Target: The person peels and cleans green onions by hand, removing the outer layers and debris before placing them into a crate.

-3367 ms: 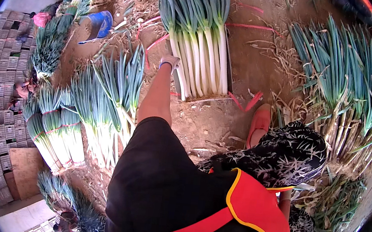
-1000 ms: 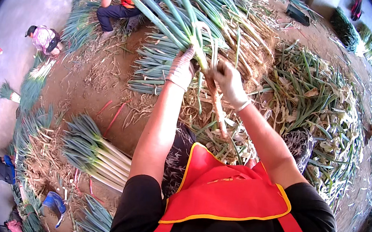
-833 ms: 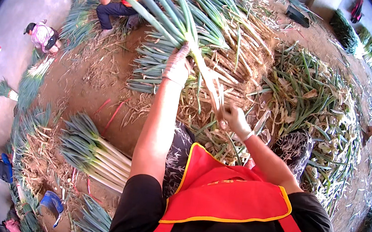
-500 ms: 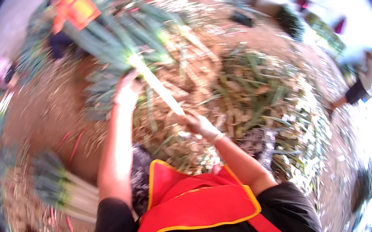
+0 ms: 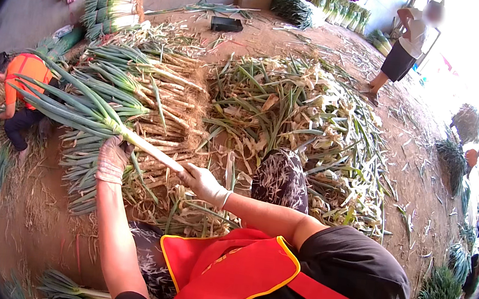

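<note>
A long green onion (image 5: 153,151) lies slantwise across both my hands, its leaves spread to the upper left. My gloved left hand (image 5: 114,158) grips it where the pale stalk meets the green leaves. Around the lower end of the stalk, my gloved right hand (image 5: 207,186) is closed, hiding the tip. Beyond and below my hands lies a thick row of untrimmed green onions (image 5: 165,102), their brown roots toward the right. To the right of that row spreads a broad heap of stripped leaves and peelings (image 5: 307,122).
A person in an orange top (image 5: 26,75) crouches at the left among onions; another person (image 5: 408,42) stands at the far right. Stacked bundles (image 5: 112,14) and a black crate (image 5: 226,24) are at the back. Cleaned onions (image 5: 72,293) lie at my lower left.
The view has turned and sharpened, so the scene sits differently. Both hands still hold the green onion, now lying at a flatter slant with its leaves reaching further left.
</note>
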A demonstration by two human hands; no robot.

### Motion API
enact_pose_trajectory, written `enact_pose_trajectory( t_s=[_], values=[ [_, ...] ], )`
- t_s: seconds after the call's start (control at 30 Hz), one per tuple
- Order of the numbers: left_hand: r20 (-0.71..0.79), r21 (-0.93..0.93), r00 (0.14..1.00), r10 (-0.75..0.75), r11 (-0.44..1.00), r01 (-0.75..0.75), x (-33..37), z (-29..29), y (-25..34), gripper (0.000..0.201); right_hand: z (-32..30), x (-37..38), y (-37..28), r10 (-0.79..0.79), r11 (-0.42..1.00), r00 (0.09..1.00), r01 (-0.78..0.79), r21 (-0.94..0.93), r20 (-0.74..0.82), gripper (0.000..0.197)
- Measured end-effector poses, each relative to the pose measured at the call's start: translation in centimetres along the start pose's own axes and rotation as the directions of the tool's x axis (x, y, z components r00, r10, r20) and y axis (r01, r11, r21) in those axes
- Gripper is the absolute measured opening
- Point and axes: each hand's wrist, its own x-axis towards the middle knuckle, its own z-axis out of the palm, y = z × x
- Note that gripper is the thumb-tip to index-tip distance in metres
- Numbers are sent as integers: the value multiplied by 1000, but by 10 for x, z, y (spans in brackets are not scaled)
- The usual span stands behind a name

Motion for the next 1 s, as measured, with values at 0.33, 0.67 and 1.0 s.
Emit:
enact_pose_trajectory(
  t_s=[0.33,0.67,1.0],
  values=[
    [101,24,995,2,1000,-4,-67,105,10,18,-16,-6,-24,3,577,681,-599,555,732,42],
    [-74,992,973,-218,85,95,-31,34,-66,34,-1,5,-107,-36,699,871,-329,635,490,39],
    [467,-347,815,342,919,-187,-62,50,42,47,23,3,-13,-19,498,445,-772,394,895,59]
  ],
)
